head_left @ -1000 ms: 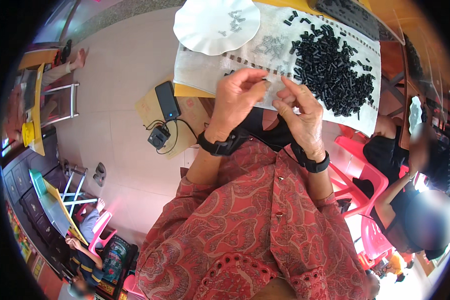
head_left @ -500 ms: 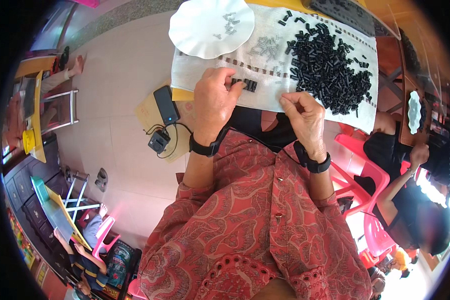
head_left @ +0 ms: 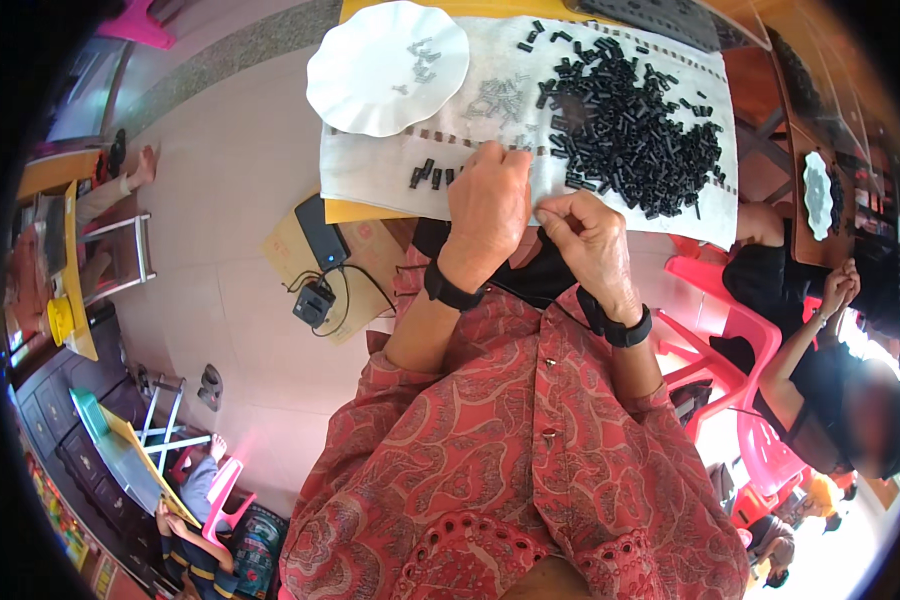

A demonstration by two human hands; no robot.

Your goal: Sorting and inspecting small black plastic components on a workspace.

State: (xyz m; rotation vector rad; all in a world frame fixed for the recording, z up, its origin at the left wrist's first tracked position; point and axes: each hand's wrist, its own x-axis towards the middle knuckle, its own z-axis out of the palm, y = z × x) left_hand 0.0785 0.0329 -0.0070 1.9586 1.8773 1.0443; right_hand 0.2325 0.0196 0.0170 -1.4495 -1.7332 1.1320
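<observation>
My left hand [head_left: 488, 210] is over the near part of the white cloth [head_left: 370, 180], fingers curled down beside a few small clear pieces. Whatever its fingertips hold is hidden. Just to its right, my right hand [head_left: 592, 235] is closed in a pinch at the cloth's near edge; anything in it is too small to make out. A short row of small black plastic parts [head_left: 436, 178] lies left of my left hand. Beyond the hands are a big heap of the same black parts [head_left: 625, 130] and a loose group of small clear pieces [head_left: 498, 98].
A white wavy-edged plate [head_left: 370, 80] with a few clear pieces stands at the far left. A dark tray [head_left: 660, 20] lies along the far edge. Below, left of the table, are a phone [head_left: 320, 235] and a small black device [head_left: 313, 302] with cable. Another person sits at right by pink chairs [head_left: 735, 340].
My left hand has moved right from the row of black parts, toward the right hand, uncovering part of the row. My right hand stays pinched. The view has shifted slightly.
</observation>
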